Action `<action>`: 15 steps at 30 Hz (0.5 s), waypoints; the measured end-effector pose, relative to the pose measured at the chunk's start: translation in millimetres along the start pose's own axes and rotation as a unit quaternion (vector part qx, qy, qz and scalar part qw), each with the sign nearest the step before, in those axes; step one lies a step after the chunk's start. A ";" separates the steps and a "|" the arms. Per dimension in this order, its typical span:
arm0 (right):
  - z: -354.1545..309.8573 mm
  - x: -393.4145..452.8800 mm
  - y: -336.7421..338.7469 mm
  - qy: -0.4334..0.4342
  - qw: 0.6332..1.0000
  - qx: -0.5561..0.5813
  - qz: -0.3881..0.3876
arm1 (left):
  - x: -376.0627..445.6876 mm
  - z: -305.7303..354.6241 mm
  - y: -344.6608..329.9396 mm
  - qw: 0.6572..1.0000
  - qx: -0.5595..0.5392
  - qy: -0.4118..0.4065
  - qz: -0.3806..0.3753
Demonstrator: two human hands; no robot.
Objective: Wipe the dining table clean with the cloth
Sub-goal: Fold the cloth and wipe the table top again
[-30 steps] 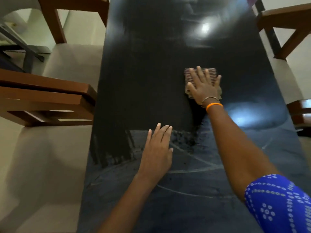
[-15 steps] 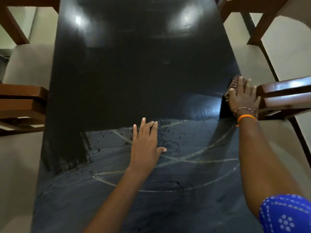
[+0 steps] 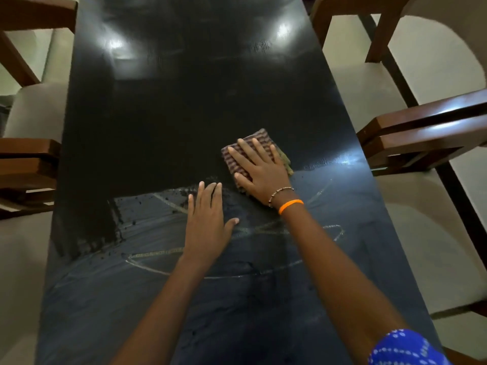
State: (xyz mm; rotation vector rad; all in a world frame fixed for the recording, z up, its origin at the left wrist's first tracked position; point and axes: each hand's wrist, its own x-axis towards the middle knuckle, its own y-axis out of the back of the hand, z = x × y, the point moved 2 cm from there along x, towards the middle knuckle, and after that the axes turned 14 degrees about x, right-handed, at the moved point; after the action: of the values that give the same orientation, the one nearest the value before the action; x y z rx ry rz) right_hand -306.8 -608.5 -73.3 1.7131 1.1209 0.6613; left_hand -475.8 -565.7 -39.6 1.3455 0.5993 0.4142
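Observation:
A long black dining table (image 3: 163, 106) runs away from me. Its far part is dark and glossy; the near part is dusty grey with pale curved streaks and dark specks. A folded striped brown cloth (image 3: 238, 159) lies near the table's middle, at the border of the two zones. My right hand (image 3: 259, 172) presses flat on the cloth, fingers spread, covering most of it. My left hand (image 3: 208, 222) rests flat on the dusty surface just left of and nearer than the cloth, fingers together, holding nothing.
Wooden chairs with pale cushions stand on both sides: a chair arm (image 3: 427, 127) close to the right edge, another chair (image 3: 369, 25) at far right, a chair arm (image 3: 26, 164) at the left, and a chair back (image 3: 34, 11) at far left.
My right hand has slid the cloth from the table's right edge back left to the middle. My left hand has stayed planted on the dusty part.

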 end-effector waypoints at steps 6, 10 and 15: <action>117.6 -60.7 51.4 -0.171 0.983 0.001 0.072 | -6.9 27.4 -7.2 0.999 -0.030 -0.011 -0.009; 148.9 -84.3 62.6 -0.285 0.950 0.013 0.124 | -18.6 35.5 -11.4 0.999 -0.040 -0.011 -0.020; 104.5 -74.9 42.5 -0.306 0.942 0.020 0.136 | -25.4 28.1 -5.9 0.998 -0.053 -0.020 -0.018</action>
State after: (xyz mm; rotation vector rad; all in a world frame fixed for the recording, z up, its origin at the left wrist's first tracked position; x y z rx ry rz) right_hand -237.8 -725.0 -72.3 1.9377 0.4678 0.2271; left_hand -478.6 -603.9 -38.1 1.2372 0.5610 0.3836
